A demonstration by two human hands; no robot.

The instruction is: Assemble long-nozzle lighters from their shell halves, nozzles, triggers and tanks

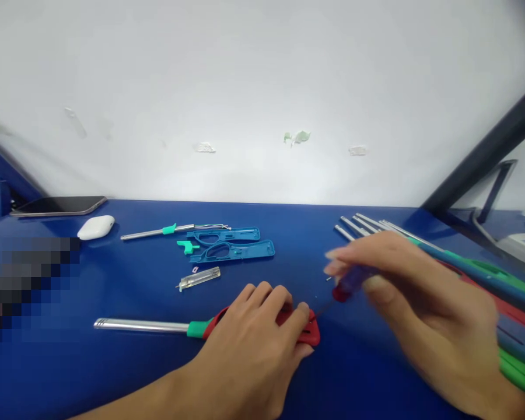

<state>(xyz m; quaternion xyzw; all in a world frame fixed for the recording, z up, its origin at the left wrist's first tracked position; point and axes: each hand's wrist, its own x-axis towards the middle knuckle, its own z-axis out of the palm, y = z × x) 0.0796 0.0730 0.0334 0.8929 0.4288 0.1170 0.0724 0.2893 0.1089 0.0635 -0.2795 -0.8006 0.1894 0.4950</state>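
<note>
My left hand (258,326) lies curled over a red plastic tool body (308,329) on the blue table (114,367) and presses it down. A metal tube (140,325) with a green collar sticks out of that body to the left. My right hand (415,297), blurred by motion, pinches a small screwdriver with a blue and red handle (352,283). Its thin tip points down toward the right end of the red body.
Two blue plastic shells (231,245), a green piece (187,247), a metal tube with a green collar (157,232) and a clear small part (200,278) lie behind. A white case (95,227) and a phone (59,205) sit far left. Several assembled tools (485,274) are piled at right.
</note>
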